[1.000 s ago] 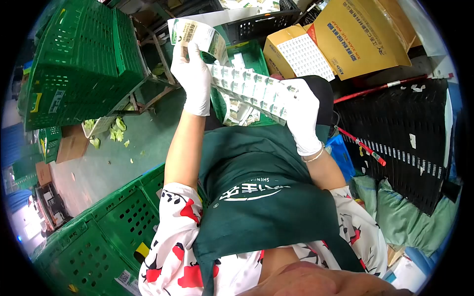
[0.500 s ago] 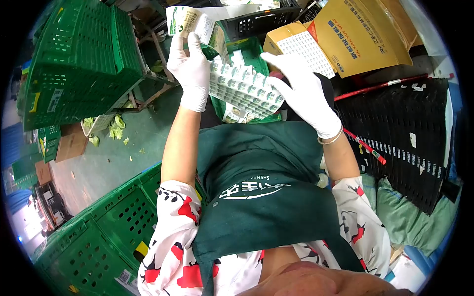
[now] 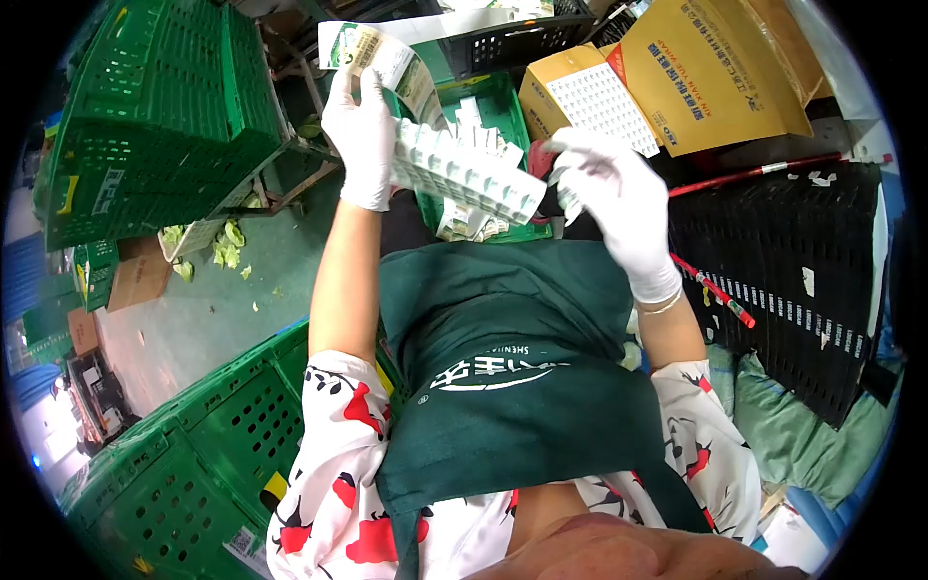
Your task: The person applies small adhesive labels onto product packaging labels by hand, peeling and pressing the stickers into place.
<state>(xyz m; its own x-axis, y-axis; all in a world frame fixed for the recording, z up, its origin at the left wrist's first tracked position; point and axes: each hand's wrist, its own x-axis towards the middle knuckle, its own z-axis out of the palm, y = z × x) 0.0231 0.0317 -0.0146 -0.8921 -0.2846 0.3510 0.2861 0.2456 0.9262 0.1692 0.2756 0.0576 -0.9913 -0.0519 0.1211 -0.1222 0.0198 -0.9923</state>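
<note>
While the left hand (image 3: pixel 365 140) holds up a strip of small printed pieces (image 3: pixel 469 179) in the upper middle of the frame, the right hand (image 3: pixel 623 198) is just past the strip's free end, with a gap between them. The left fingers pinch the paper beside a curled printed band (image 3: pixel 385 58), which bends up and away near the top. The right fingers are bent inward and blurry; something small and pale seems to be at their tips, but I cannot tell if they pinch it. The work looks part way along: many little pieces sit in rows on the strip, so a lot seems left, and maybe one piece is off. Below the strip is a green crate (image 3: pixel 501 97), and many white and green paper pieces (image 3: pixel 469 222) lie loose in it, which look like the done ones. At the top of the frame, a black crate (image 3: pixel 527 43) has more printed paper (image 3: pixel 493 14) in it. In the upper right, a cardboard box (image 3: pixel 543 92) has a sheet of little printed marks (image 3: pixel 604 106) on it; I cannot see inside. Toward the left, a white basket (image 3: pixel 201 244) has green leaves in it.
</note>
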